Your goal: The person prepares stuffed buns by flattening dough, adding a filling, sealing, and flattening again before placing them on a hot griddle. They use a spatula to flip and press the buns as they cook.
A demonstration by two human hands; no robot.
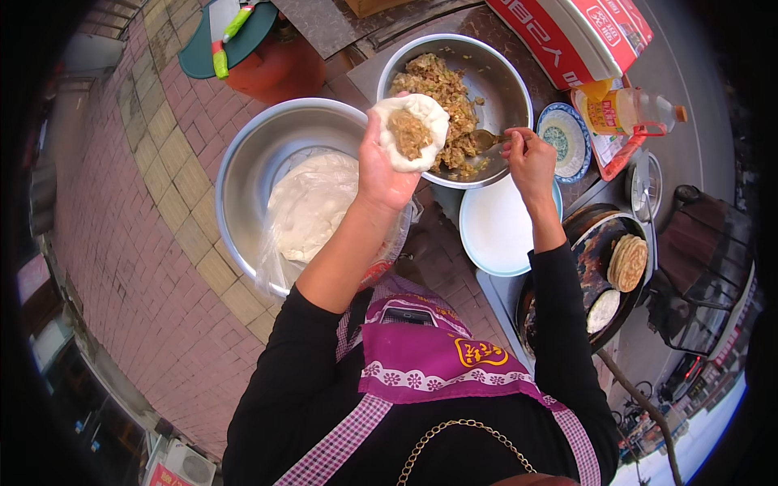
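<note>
On the palm of my left hand [386, 173] rests a round dough wrapper [396, 155] with a mound of minced filling [409, 133] in its middle. My right hand [530, 158] grips the handle of a spoon [484, 140], whose bowl dips into the filling mix [434, 73]. That mix sits in a steel bowl [507, 79] in front of me. To the left, a larger steel basin [243, 164] holds a big mass of dough [310, 194], partly covered by clear plastic. My left forearm crosses over this basin and hides part of it.
A white pan or tray with a blue rim [495, 231] lies below my right hand. Farther right, a griddle [589, 255] holds stacked flatbreads [627, 264]. A blue-patterned bowl [562, 143], an oil bottle [632, 112] and a red-white carton [565, 36] stand beyond. Knives [219, 51] lie on a green board.
</note>
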